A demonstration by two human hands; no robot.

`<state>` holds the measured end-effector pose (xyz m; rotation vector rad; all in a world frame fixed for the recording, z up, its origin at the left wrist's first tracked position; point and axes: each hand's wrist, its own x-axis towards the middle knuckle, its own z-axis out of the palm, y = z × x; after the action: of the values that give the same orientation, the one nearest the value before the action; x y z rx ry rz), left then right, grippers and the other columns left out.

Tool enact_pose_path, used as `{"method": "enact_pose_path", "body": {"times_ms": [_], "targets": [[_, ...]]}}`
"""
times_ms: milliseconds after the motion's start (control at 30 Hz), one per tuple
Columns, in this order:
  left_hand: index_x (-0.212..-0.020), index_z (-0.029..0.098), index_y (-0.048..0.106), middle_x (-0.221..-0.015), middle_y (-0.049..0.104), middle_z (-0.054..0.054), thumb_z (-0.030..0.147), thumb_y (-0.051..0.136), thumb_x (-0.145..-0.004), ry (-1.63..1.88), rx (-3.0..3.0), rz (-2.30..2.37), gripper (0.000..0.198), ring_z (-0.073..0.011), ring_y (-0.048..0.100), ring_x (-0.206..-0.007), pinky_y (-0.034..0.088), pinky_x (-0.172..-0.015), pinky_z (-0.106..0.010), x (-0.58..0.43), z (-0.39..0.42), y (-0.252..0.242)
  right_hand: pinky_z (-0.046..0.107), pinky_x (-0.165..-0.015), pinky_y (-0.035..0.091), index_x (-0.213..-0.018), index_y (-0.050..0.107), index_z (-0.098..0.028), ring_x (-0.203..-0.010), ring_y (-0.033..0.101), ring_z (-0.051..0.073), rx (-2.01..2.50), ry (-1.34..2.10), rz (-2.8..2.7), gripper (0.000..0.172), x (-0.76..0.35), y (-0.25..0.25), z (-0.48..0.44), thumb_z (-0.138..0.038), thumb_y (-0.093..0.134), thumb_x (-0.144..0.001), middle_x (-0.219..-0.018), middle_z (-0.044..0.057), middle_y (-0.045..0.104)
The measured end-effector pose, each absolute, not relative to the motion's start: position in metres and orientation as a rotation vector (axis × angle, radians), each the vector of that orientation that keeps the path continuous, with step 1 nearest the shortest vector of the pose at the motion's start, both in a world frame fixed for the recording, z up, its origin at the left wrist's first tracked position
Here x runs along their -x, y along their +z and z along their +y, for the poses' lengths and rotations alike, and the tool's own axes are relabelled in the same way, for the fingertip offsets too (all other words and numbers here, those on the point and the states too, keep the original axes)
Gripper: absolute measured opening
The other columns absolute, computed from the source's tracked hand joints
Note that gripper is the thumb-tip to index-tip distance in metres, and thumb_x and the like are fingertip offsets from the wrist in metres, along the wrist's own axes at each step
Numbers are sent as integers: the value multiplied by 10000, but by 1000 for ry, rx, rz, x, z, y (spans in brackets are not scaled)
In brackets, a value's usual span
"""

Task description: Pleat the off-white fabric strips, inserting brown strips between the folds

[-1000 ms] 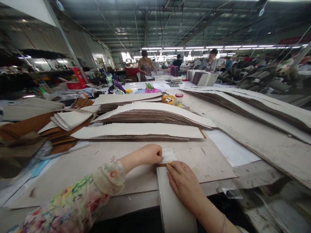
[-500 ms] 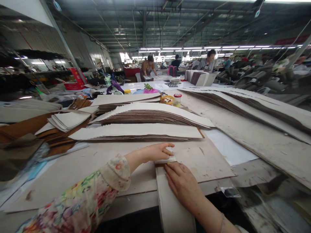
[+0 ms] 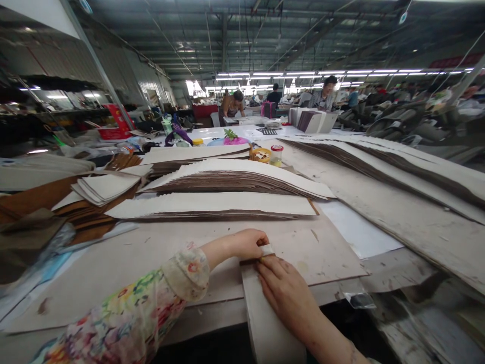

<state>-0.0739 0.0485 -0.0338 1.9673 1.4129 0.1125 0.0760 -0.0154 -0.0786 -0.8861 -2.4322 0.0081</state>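
Our left hand (image 3: 253,243) curls, pinch unclear, our right hand (image 3: 287,286) lies flat on the strip (image 3: 260,323), which uneven pressure could skew.

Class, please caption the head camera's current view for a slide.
Right hand rests on a pale strip beside its brown band, left hand close by; layered stacks lie beyond.

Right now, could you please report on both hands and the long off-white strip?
Right hand rests on long off-white strip; left hand curled by its far end, grip unclear; nearest white-topped brown layered stack lies beyond, touching neither hand.
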Motion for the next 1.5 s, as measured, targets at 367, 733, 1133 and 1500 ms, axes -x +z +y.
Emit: {"method": "enact_pose_path", "body": {"times_ms": [367,733,1133,1500], "targets": [[-856,167,591,-899,589,-50,71,454,-692,136,-2349,1523,234,-195,536,-891,415,-788,-280,68,25,-28,365,-815,446,-1016,558,-181,-949,528,212,913,75,-2407,227,-77,-83,-15,-143,442,-826,-997,78,587],[-834,167,606,-843,609,-49,69,463,-719,5,-2547,1486,208,-194,557,-824,436,-755,-287,64,20,-23,356,-806,453,-1023,554,-179,-946,530,206,893,87,-2377,245,-77,-80,-16,-121,441,-814,-982,78,589],[-898,157,587,-895,585,-59,58,415,-774,27,-2606,1365,234,-191,527,-849,414,-783,-287,62,16,-23,363,-807,449,-1038,550,-176,-946,520,208,913,115,-2381,244,-77,-82,-15,-133,440,-825,-1023,79,571],[-945,161,576,-928,574,-60,84,419,-799,-34,-2626,1357,228,-199,508,-876,405,-785,-287,64,10,-20,350,-784,444,-967,574,-163,-896,526,208,946,94,-2385,208,-75,-83,-13,-99,475,-796,-943,76,580]]}}
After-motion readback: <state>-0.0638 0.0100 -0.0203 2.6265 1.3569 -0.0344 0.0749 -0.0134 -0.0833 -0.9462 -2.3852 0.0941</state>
